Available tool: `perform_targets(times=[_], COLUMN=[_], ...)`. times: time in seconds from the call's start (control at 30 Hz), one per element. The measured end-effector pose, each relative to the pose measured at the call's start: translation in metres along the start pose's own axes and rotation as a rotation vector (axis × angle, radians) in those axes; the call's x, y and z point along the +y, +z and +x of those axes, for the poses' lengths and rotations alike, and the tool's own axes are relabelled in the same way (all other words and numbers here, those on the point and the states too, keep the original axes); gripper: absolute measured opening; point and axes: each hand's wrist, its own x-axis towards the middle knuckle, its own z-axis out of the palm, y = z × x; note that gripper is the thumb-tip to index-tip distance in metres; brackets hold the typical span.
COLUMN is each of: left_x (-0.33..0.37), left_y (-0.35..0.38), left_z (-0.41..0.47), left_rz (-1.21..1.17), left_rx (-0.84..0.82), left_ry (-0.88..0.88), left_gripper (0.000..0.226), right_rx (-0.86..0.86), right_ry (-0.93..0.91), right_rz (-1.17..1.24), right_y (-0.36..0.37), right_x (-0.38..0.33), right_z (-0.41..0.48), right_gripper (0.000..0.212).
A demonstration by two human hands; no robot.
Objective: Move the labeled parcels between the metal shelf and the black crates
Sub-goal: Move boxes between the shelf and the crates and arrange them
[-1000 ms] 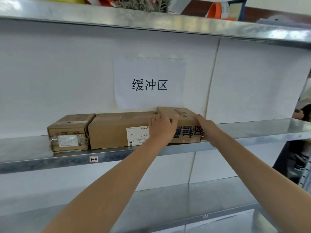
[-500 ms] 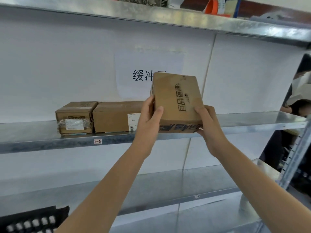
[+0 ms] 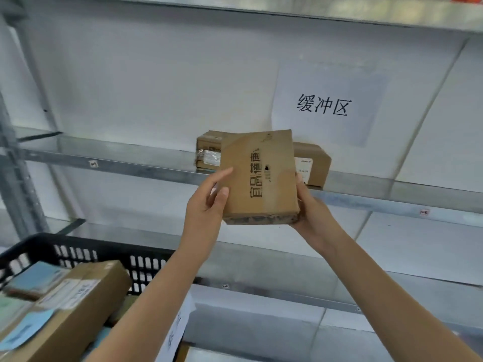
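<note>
Count from my feed: three parcels at shelf height, one black crate, two hands. One printed cardboard parcel (image 3: 258,176) is in the air, in front of the middle level of the metal shelf (image 3: 117,163), its big printed face toward me, tilted slightly. Two more sit on that level behind it: a small taped box (image 3: 209,150) to its left and a long box with a white label (image 3: 312,163) to its right, both partly covered by it.

The left hand (image 3: 206,205) grips the parcel's left edge, thumb pressed on the side, index finger stretched up along the edge. The right hand (image 3: 313,215) cups the lower right corner, thumb on the right edge, the other fingers hidden behind.

The black crate (image 3: 104,253) is lower left and holds one long labeled carton (image 3: 86,304) plus flat parcels I cannot count. One paper sign (image 3: 326,105) is on the white back wall.
</note>
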Motion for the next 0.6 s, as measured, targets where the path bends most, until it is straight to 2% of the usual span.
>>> perform_targets(times=[0.2, 0.27, 0.37, 0.47, 0.6], left_x=[0.013, 0.021, 0.032, 0.035, 0.031], left_y=[-0.053, -0.060, -0.071, -0.077, -0.082], left_z=[0.003, -0.001, -0.009, -0.015, -0.021], left_rz=[0.262, 0.212, 0.119, 0.133, 0.102], left_rx=[0.154, 0.171, 0.158, 0.118, 0.102], left_ry=[-0.034, -0.056, -0.064, -0.070, -0.103], left_gripper=[0.035, 0.030, 0.032, 0.035, 0.041], right_rx=[-0.091, -0.252, -0.420, -0.464, -0.489], right_ry=[-0.065, -0.070, 0.018, 0.027, 0.093], right_rz=[-0.011, 0.063, 0.197, 0.244, 0.204], right_y=[0.063, 0.076, 0.087, 0.097, 0.106], right_x=[0.017, 0.024, 0.038, 0.051, 0.060], right_z=[0.013, 0.014, 0.017, 0.015, 0.010], right_gripper=[0.066, 0.060, 0.065, 0.041, 0.032])
